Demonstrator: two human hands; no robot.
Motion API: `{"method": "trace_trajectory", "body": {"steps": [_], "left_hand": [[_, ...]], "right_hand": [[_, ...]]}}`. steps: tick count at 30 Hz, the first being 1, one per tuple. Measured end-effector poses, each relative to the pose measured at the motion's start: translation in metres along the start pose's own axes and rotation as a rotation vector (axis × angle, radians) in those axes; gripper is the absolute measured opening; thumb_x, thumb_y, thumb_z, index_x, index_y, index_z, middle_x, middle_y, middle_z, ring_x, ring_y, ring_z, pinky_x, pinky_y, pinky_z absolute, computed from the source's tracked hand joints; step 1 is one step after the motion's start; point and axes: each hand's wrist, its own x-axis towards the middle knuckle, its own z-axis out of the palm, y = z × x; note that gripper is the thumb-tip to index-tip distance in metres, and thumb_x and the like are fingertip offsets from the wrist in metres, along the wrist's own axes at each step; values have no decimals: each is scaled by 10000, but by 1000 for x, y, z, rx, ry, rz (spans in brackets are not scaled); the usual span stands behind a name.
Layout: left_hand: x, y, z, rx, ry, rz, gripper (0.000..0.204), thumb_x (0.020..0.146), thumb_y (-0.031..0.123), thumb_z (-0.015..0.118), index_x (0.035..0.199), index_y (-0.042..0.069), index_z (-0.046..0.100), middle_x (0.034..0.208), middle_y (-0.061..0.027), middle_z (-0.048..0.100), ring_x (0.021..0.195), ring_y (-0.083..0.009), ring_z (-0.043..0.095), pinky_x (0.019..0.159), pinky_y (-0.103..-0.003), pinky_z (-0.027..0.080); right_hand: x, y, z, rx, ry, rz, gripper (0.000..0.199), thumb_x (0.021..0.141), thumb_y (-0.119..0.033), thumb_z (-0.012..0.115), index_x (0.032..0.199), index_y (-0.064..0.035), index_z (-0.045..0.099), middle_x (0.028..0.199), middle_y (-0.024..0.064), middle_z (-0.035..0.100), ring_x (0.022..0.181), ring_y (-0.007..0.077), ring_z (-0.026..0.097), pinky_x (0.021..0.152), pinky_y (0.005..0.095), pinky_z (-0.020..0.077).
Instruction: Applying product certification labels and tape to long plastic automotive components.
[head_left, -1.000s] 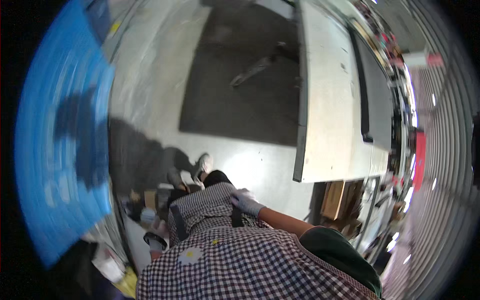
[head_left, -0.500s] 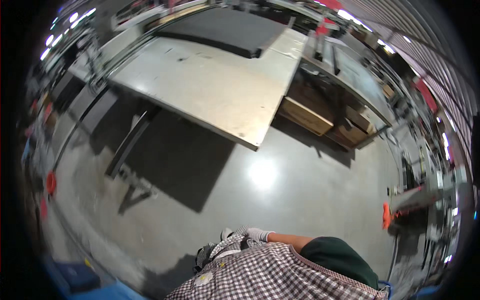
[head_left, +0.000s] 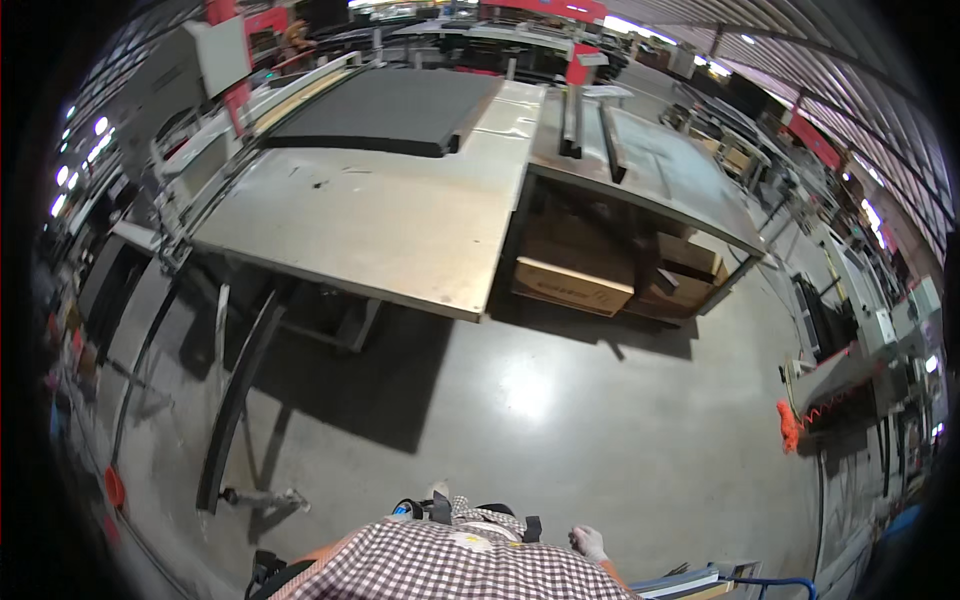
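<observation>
My right hand (head_left: 588, 543), in a white glove, hangs low beside my checkered apron (head_left: 440, 565). Its fingers look loosely bent, and nothing shows in them. Nearest to it is a stack of long pale and grey strips (head_left: 680, 582) at the lower edge. On the left only a bit of forearm (head_left: 325, 550) shows; my left hand itself is hidden. Ahead stands a worktable with a light metal top (head_left: 370, 230). A dark grey panel (head_left: 385, 110) lies on its far part.
A second table (head_left: 690, 165) adjoins on the right, with cardboard boxes (head_left: 575, 285) beneath. A black curved strip (head_left: 240, 400) leans by the left table's front edge. At right, an orange coiled hose (head_left: 790, 425) hangs from a machine. A blue rail (head_left: 770, 582) is at lower right.
The view has turned and levelled, showing more of the hall beyond the tables. My right hand has moved from the front of the apron out to my right side.
</observation>
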Motion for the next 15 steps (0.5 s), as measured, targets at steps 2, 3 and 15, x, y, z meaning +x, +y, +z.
{"method": "trace_trajectory", "body": {"steps": [2, 3, 15], "left_hand": [[23, 0, 18, 45, -23, -3, 532, 938, 315, 629, 1326, -42, 558, 1269, -220, 635, 1175, -285, 612, 981, -375, 479], [42, 5, 30, 72, -34, -5, 531, 938, 315, 629, 1325, -41, 559, 1267, -219, 636, 1174, -285, 613, 980, -374, 480], [234, 294, 322, 438, -264, 189, 520, 937, 315, 628, 1314, -38, 570, 1253, -216, 646, 1160, -279, 622, 978, -370, 481]], "right_hand": [[3, 31, -29, 40, 77, 40, 198, 879, -177, 600, 881, -7, 702, 721, 59, 646, 615, 124, 579, 556, 248, 461], [11, 39, -39, -13, 117, 65, 191, 887, -165, 603, 919, -12, 713, 755, 68, 666, 662, 131, 609, 598, 236, 485], [220, 106, -222, -498, 230, 116, 393, 951, -289, 481, 1106, -8, 709, 913, 70, 727, 806, 232, 668, 762, 354, 520]]}}
